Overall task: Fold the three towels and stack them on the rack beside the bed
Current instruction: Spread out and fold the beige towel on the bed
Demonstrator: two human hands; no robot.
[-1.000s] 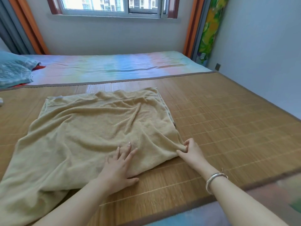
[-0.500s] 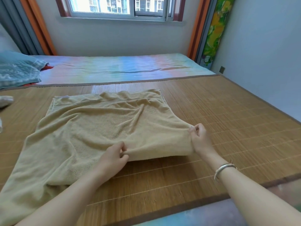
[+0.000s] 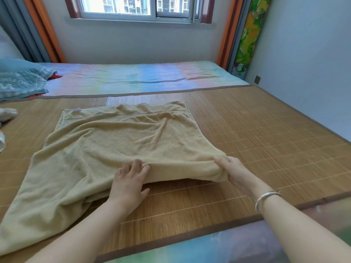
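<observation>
Towel (image 3: 121, 149), beige terry, lies spread on the bamboo mat (image 3: 266, 149) near its front edge, rumpled, with its left part trailing toward the mat's front left corner. Front hem of the towel is raised off the mat between the two hands. Left hand (image 3: 129, 184) rests palm down on the front hem, fingers straight and slightly spread, thumb on the mat side; nothing is gripped. Right hand (image 3: 235, 172) grips the towel's front right corner, thumb on top and fingers curled under the fabric. A silver bangle (image 3: 266, 199) sits on the right wrist.

Along the mat's front edge runs a strip of multicoloured bedding (image 3: 247, 243). At the mat's left edge, pale cloth (image 3: 6, 115) is partly cut off by the frame; whether it is another towel cannot be told. Beyond the mat's far edge lies a pastel striped sheet (image 3: 142, 78), with a teal patterned pillow (image 3: 20, 80) at its left end. Farthest back, a window (image 3: 136, 6) with a dark red frame sits in the wall, flanked by orange curtains (image 3: 227, 31) and a green and yellow patterned panel (image 3: 248, 35) in the right corner
</observation>
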